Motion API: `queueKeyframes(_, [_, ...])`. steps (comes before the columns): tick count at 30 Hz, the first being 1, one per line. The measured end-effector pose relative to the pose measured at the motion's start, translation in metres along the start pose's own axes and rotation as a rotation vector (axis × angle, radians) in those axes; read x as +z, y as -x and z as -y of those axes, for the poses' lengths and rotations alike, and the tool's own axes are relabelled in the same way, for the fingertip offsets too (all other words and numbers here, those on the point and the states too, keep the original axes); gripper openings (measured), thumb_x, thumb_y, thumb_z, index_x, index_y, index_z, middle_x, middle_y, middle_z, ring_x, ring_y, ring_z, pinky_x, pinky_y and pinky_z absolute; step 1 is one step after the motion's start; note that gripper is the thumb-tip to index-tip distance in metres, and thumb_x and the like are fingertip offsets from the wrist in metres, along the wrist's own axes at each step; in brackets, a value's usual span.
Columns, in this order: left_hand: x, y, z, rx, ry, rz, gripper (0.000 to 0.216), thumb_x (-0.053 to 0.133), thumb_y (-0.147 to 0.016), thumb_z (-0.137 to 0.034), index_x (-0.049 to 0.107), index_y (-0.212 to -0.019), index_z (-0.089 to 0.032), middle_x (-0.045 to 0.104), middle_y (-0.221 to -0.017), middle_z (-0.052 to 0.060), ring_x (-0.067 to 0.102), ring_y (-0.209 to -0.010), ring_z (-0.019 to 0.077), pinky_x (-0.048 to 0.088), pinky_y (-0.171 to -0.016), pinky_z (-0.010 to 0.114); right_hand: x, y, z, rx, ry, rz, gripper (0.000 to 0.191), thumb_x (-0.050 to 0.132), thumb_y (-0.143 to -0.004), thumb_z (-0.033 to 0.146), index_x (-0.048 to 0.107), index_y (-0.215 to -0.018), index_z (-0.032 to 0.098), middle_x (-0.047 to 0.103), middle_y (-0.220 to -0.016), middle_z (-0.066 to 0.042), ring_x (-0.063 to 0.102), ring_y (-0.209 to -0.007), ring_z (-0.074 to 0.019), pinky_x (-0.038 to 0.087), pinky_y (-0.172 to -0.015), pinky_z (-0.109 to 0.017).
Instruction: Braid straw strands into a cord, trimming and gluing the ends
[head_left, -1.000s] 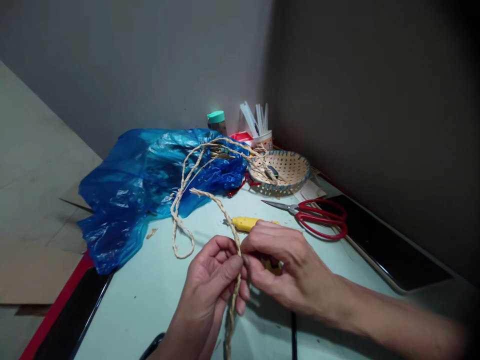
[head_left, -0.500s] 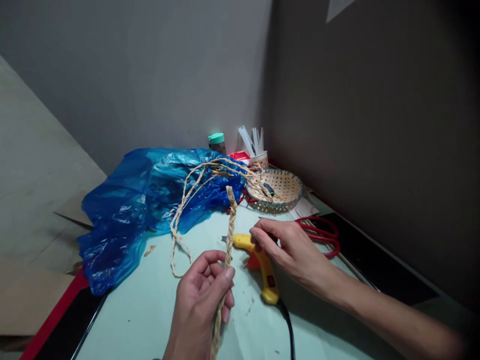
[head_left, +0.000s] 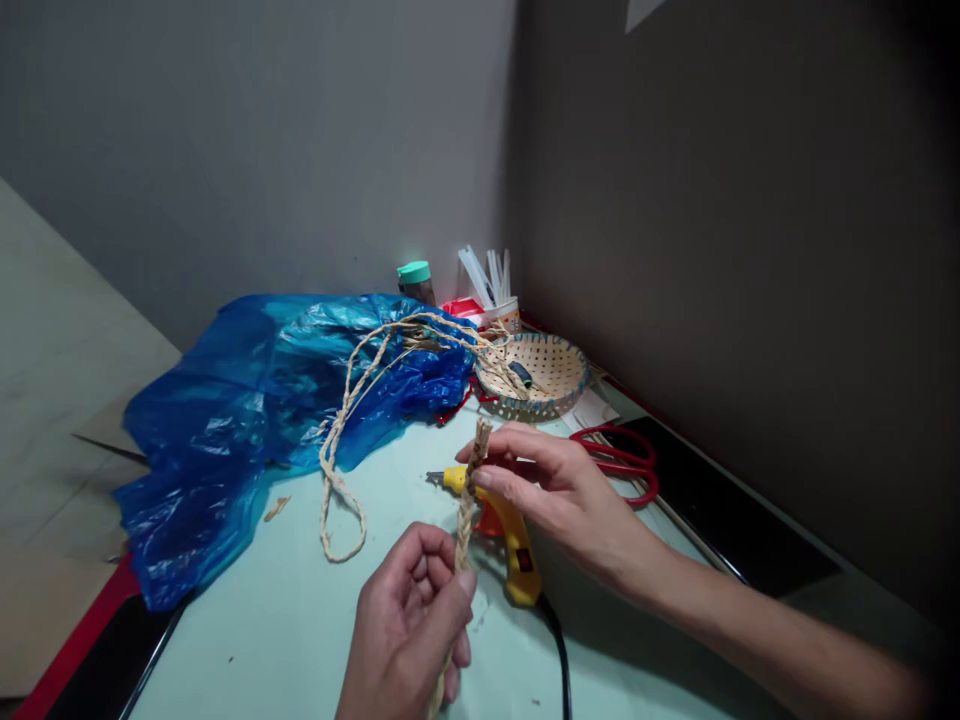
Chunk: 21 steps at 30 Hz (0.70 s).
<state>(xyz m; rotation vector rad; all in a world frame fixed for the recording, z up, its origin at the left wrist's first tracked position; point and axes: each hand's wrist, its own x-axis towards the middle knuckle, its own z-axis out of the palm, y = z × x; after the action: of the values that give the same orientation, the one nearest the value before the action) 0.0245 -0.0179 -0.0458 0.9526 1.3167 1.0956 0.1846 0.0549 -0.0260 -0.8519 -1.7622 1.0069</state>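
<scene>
My left hand [head_left: 409, 625] is closed round a braided straw rope [head_left: 466, 500], holding its free end upright above the pale green table [head_left: 300, 610]. My right hand [head_left: 559, 490] reaches in from the right and pinches that rope near its tip between thumb and fingers. A yellow glue gun [head_left: 510, 535] lies on the table just below and behind my right hand, its black cord running toward me. A second length of the same rope [head_left: 341, 440] loops across the table and over the blue bag.
A crumpled blue plastic bag [head_left: 247, 410] covers the table's left rear. A shallow woven basket [head_left: 536, 372] sits at the back, with red scissors [head_left: 622, 462] to its right. A green-capped jar [head_left: 415, 280] and a cup of white sticks [head_left: 495, 290] stand in the corner by the walls.
My right hand left the glue gun and moved left to pinch the rope's tip. The rope end rose a little. The view shifted slightly to the right.
</scene>
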Motion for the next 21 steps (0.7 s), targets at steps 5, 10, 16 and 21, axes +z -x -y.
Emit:
queueKeyframes(5, [0.002, 0.002, 0.0, -0.054, 0.012, 0.041, 0.029, 0.071, -0.076, -0.042, 0.058, -0.081, -0.017, 0.05, -0.058, -0.006, 0.044, -0.04, 0.0052, 0.031, -0.034, 0.013, 0.006, 0.005, -0.007, -0.218, 0.176, -0.046, 0.012, 0.057, -0.093, 0.011, 0.066, -0.1, 0.016, 0.067, -0.088, -0.002, 0.061, -0.08, -0.0122, 0.047, -0.073, -0.023])
queueKeyframes(10, [0.002, 0.004, -0.001, -0.062, 0.078, 0.025, 0.029, 0.072, -0.078, -0.038, 0.06, -0.093, -0.016, 0.052, -0.061, -0.005, 0.045, -0.044, 0.0056, 0.032, -0.037, 0.013, 0.008, 0.01, -0.016, -0.561, 0.393, 0.02, 0.023, 0.048, -0.095, 0.008, 0.06, -0.114, 0.013, 0.071, -0.092, -0.009, 0.063, -0.079, -0.0164, 0.049, -0.07, -0.027])
queueKeyframes(16, [0.001, 0.003, -0.004, -0.137, 0.297, 0.062, 0.022, 0.06, -0.089, -0.035, 0.063, -0.095, -0.014, 0.062, -0.069, 0.002, 0.05, -0.047, 0.0082, 0.038, -0.039, 0.016, 0.008, 0.014, -0.022, -0.62, 0.519, 0.007, 0.027, 0.044, -0.096, 0.01, 0.064, -0.114, 0.014, 0.072, -0.105, -0.013, 0.068, -0.093, -0.0198, 0.054, -0.074, -0.028])
queueKeyframes(21, [0.001, 0.002, -0.005, -0.127, 0.445, 0.097, 0.024, 0.055, -0.093, -0.034, 0.067, -0.089, -0.014, 0.063, -0.069, 0.003, 0.057, -0.053, 0.0123, 0.046, -0.045, 0.021, 0.004, 0.016, -0.017, -0.661, 0.572, 0.017, 0.026, 0.047, -0.097, 0.013, 0.065, -0.116, 0.015, 0.071, -0.107, -0.014, 0.068, -0.093, -0.022, 0.057, -0.073, -0.031])
